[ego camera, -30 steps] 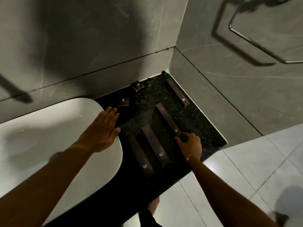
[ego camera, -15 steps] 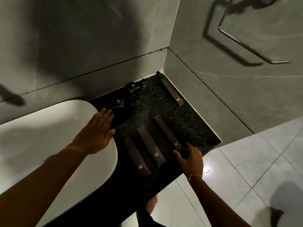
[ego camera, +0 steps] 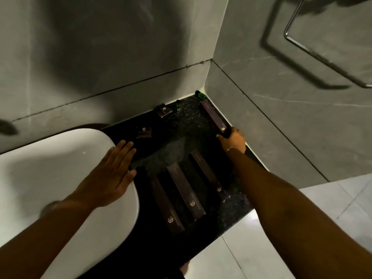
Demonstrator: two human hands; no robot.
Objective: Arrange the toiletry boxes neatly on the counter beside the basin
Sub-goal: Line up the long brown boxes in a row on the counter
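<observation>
Three long dark boxes lie side by side on the black speckled counter (ego camera: 181,133): the left box (ego camera: 167,206), the middle box (ego camera: 186,191) and the right box (ego camera: 209,174). A fourth long box (ego camera: 214,116) lies along the right wall, and my right hand (ego camera: 233,140) closes on its near end. Two small square boxes sit farther back, one (ego camera: 163,111) by the back wall and one (ego camera: 144,132) near the basin. My left hand (ego camera: 112,172) rests flat, fingers spread, on the rim of the white basin (ego camera: 50,174).
Two small green bottles stand in the back corner, one (ego camera: 200,94) in the corner itself and one (ego camera: 178,106) beside the small box. Grey tiled walls close in the counter behind and to the right. A metal towel rail (ego camera: 314,51) hangs on the right wall. Tiled floor lies beyond the counter's front edge.
My right hand left the near end of the right box in the row and reached back to the long box by the right wall, closing on its end. My left hand stayed on the basin.
</observation>
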